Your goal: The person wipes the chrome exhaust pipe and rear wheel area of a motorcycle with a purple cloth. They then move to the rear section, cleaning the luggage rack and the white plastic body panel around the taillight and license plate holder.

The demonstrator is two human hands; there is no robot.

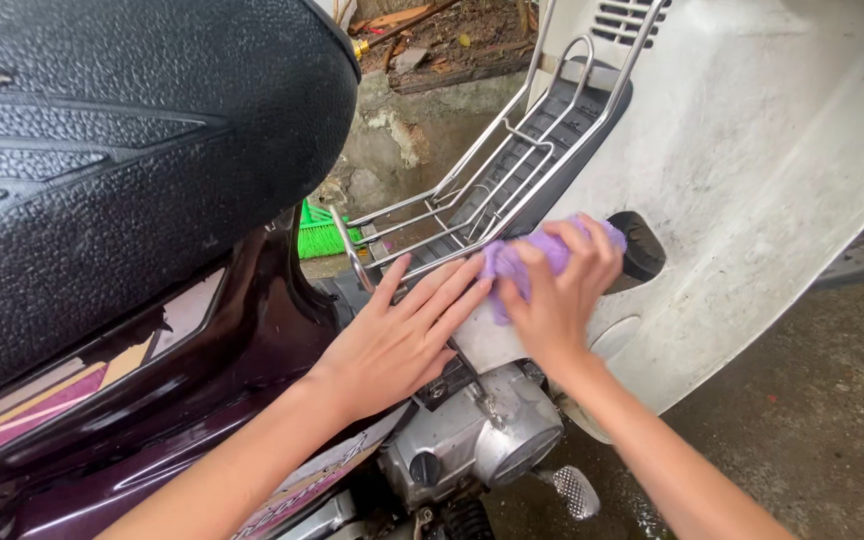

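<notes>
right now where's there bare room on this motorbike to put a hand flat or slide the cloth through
Bare room: the broad white leg shield right of the right hand, and the black seat at left. Crowded: the chrome rack, where the left hand lies flat beside the purple cloth, and the engine with the foot peg below.

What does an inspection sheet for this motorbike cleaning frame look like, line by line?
Surface: white leg shield, grimy and streaked.
Job's things: purple cloth pressed against the shield beside the chrome rack.
Clutter: green broom bristles behind the bike; debris on the ledge above.
Grippers: right hand shut on the cloth; left hand open, flat on the body below the rack.
Cables: nothing seen.
Surroundings: black seat, maroon side panel, engine casing, wet concrete ground.
</notes>
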